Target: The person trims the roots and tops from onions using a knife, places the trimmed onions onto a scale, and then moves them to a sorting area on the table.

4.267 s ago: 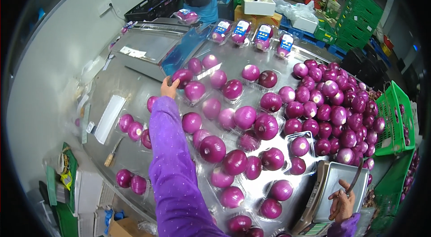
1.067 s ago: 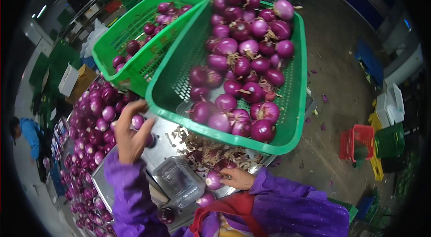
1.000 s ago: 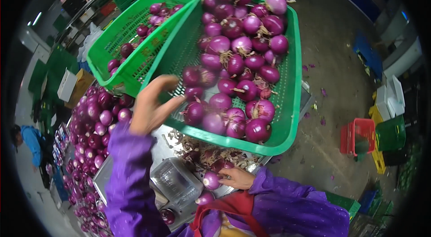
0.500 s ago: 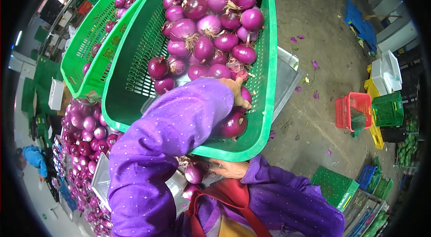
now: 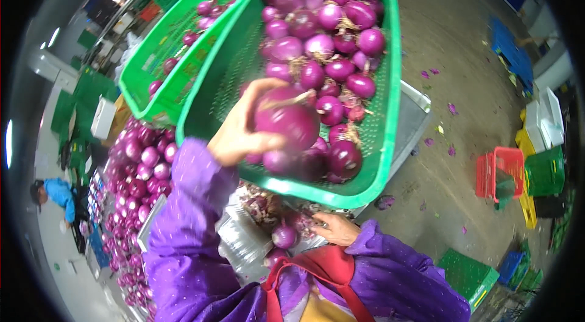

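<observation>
My left hand is closed around a large purple onion, lifted over the near part of a green plastic basket; motion blurs it a little. Purple onions with dry roots and stems fill much of the basket, piled mostly to its far and right side. Below the near rim, my right hand lies over loose onion skins, its fingers loosely extended and partly hidden among them. Beside its fingertips sits another onion, close to clear plastic sheeting.
A second green basket holding a few onions stands at the left. Beneath it spreads a big onion heap. A person in blue is at far left. On the right floor are a red basket, a green crate and scattered skins.
My left hand has come up and left out of the basket's near right corner, now with an onion in it. The baskets appear farther right in view. My right hand stays below the rim.
</observation>
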### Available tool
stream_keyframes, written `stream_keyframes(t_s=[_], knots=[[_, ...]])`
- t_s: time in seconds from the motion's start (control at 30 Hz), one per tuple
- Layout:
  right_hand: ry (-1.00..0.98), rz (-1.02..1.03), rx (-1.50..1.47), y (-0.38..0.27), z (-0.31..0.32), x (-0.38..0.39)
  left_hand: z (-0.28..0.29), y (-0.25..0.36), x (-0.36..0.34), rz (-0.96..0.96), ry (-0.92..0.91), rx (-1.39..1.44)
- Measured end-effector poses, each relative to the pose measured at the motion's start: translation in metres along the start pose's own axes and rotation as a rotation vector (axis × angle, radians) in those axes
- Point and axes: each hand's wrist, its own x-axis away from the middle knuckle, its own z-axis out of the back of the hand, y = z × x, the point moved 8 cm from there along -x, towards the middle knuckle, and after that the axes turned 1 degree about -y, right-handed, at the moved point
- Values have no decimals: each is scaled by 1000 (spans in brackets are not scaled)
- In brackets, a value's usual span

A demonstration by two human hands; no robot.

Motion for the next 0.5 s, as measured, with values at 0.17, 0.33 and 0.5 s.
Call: stream_keyframes(t_s=[0.17,0.33,0.5], knots=[[115,22,-55,-47,-1,-2,15,-25,159,-260,385,494],[168,329,161,-137,-7,-29,4,-91,237,-64,666,623],[28,556,406,-182,-39,-53,-7,-119,258,4,657,695]])
